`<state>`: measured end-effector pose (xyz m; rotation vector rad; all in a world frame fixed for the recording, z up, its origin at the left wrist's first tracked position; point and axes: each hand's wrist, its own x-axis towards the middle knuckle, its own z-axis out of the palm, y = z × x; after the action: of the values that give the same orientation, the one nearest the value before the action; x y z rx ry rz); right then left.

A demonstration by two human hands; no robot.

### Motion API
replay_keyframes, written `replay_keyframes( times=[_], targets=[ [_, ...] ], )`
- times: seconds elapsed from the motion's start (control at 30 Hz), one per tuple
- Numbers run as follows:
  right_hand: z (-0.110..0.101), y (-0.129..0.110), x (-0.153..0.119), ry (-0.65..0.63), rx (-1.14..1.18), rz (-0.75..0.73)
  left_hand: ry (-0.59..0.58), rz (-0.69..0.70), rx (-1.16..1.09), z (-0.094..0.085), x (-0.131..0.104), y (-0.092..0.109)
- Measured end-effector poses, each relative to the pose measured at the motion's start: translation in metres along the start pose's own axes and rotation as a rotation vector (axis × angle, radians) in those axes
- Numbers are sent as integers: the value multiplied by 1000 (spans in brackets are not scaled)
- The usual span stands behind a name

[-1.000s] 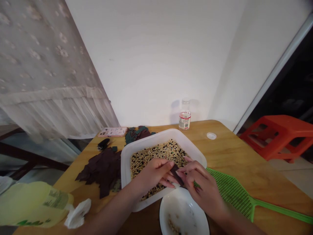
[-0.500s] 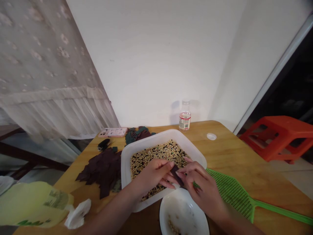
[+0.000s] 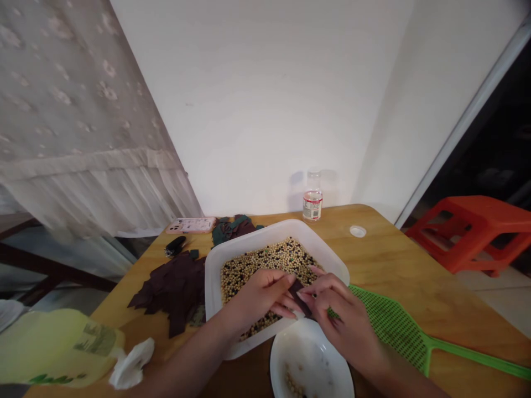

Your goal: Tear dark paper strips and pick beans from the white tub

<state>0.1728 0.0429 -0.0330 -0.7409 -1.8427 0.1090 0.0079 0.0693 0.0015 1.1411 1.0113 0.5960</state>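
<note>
A small dark brown strip of cloth [image 3: 299,297] is pinched between both hands above the near edge of a white plastic tub [image 3: 214,276]. My left hand [image 3: 265,290] grips its upper left end with thumb and fingers. On the other side, my right hand [image 3: 338,304] pinches the strip's right edge. Many small pale and black beads [image 3: 269,260] cover the tub's floor. Just below the hands stands a white bowl [image 3: 307,354], with some pale beads at its bottom. Whether anything lies inside the strip is hidden by the fingers.
Dark brown cloth pieces [image 3: 176,287] are heaped left of the tub, green and brown ones [image 3: 234,228] behind it. A phone [image 3: 191,225], black key fob [image 3: 175,245], crumpled tissue [image 3: 133,362], glass bottle [image 3: 312,204], white lid [image 3: 357,231] and green fly swatter [image 3: 390,320] surround it.
</note>
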Motion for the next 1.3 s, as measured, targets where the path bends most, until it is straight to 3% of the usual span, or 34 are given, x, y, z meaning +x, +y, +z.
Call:
replay_keyframes(
  times=[1.3],
  targets=[
    [1,3,-2,0,-19,9,-10,2,36,0,1,-1]
  ],
)
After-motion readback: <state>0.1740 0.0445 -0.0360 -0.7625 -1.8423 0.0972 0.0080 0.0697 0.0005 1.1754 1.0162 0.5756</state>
